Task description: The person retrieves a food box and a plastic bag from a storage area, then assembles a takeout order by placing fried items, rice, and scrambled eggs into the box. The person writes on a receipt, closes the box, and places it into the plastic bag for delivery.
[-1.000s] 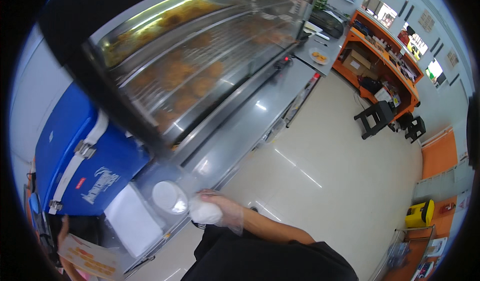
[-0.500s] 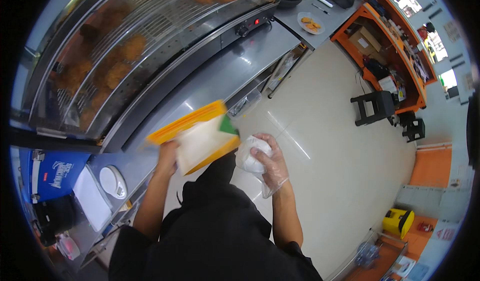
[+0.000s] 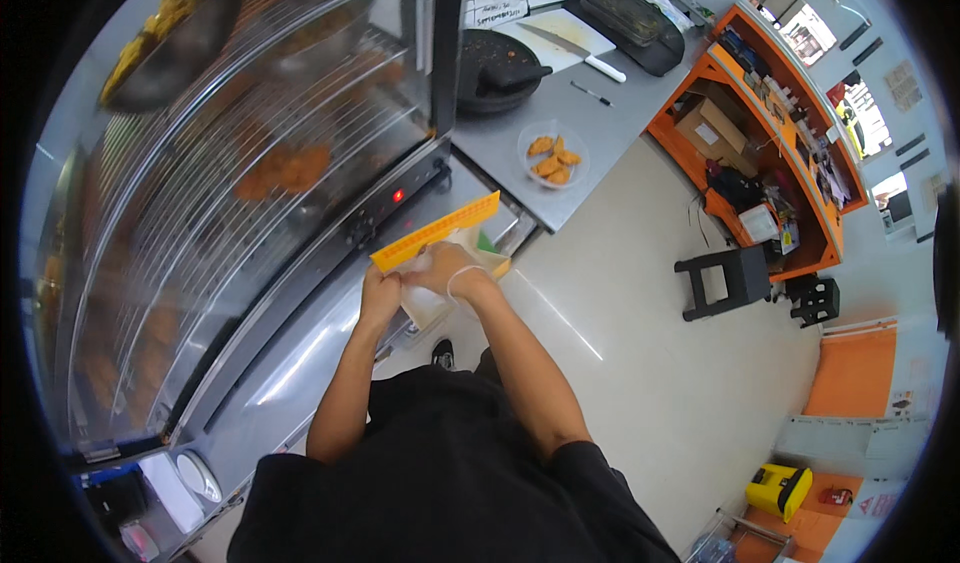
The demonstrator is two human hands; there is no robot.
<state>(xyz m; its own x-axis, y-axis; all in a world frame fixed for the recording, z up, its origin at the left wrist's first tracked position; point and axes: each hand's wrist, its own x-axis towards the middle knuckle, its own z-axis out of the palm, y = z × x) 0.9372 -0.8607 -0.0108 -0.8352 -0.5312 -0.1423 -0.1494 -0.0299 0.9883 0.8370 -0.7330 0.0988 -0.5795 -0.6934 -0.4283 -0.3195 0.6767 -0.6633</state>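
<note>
My left hand point(image 3: 378, 299) grips the left side of an open yellow-and-orange cardboard box point(image 3: 436, 234) with a pale inside and a green patch. The box is held up in front of me, by the counter edge. Over its opening is my right hand point(image 3: 446, 269), in a clear plastic glove with its cuff loose at the wrist. Its fingers reach into the box and are mostly hidden. The white wrapped bundle it held earlier cannot be made out now.
A glass warming cabinet point(image 3: 290, 113) with fried pieces stands on the left. On the steel counter point(image 3: 500, 178) are a bowl of fried pieces point(image 3: 553, 158), a black stone mortar point(image 3: 495, 73), a knife point(image 3: 600, 68) and a pen point(image 3: 592, 93). A black stool point(image 3: 735, 278) stands right.
My right hand has gone left and into the box with the white bundle, which is no longer visible. I have moved forward along the counter, so the bowl and mortar appear closer.
</note>
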